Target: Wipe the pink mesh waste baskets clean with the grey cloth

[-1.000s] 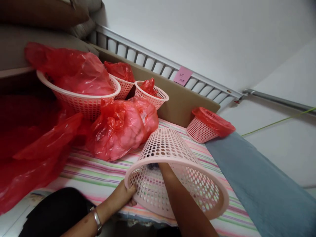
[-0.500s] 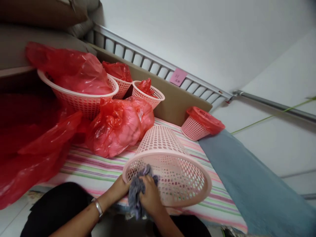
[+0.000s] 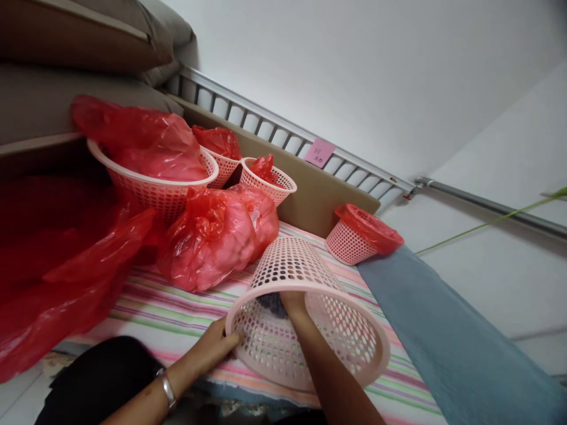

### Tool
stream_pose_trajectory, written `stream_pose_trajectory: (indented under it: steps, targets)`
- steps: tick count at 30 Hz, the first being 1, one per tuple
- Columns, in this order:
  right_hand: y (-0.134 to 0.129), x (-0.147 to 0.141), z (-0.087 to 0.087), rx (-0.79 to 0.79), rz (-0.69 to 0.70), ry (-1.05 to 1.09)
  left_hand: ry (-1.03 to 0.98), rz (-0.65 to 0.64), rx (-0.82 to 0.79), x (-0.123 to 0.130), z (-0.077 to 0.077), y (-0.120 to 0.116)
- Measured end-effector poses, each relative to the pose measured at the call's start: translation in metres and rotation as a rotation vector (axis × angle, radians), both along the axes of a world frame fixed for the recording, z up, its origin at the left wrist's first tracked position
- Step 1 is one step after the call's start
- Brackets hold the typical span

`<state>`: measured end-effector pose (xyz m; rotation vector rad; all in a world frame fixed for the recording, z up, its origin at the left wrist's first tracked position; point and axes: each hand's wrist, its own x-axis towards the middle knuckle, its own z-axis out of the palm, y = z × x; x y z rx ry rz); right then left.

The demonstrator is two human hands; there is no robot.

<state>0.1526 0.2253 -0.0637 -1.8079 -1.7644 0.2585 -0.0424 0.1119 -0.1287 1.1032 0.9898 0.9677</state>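
Note:
A pale pink perforated plastic basket point(image 3: 287, 260) lies on its side on the striped cloth, its wide mouth turned toward me. My left hand point(image 3: 225, 339) grips the basket's rim at the left, thumb on the inside and fingers round the outer wall. Deep within the basket is my right hand point(image 3: 293, 302), pressing a dark grey cloth point(image 3: 272, 304) against the inner wall. The fingers of that hand are mostly hidden by the basket's upper side.
Left of the basket sit knotted red plastic bags point(image 3: 217, 236) and a wide pink basket point(image 3: 150, 192) holding red plastic. Smaller baskets point(image 3: 268, 180) stand behind. Another basket point(image 3: 349, 242), lined with a red bag, leans at right by a blue-grey cloth point(image 3: 443, 330). A metal railing point(image 3: 274, 130) runs along the back.
My right hand has moved with the grey cloth from the basket's mouth deep into its inside. The left hand still holds the rim; the view has shifted slightly.

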Motion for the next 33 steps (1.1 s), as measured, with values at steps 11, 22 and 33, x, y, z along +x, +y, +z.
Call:
stream_pose_trajectory:
  steps: [11, 22, 33]
  targets:
    - [0.043, -0.012, -0.061, -0.09, 0.128, -0.136, 0.097, -0.006, -0.063, 0.006, -0.024, 0.0]
    - [-0.133, -0.027, -0.053, -0.125, 0.323, -0.105, 0.047, 0.043, 0.148, 0.002, -0.011, 0.003]
    - [-0.121, -0.024, -0.05, -0.133, 0.26, -0.15, 0.094, 0.178, 0.203, -0.014, -0.013, 0.02]
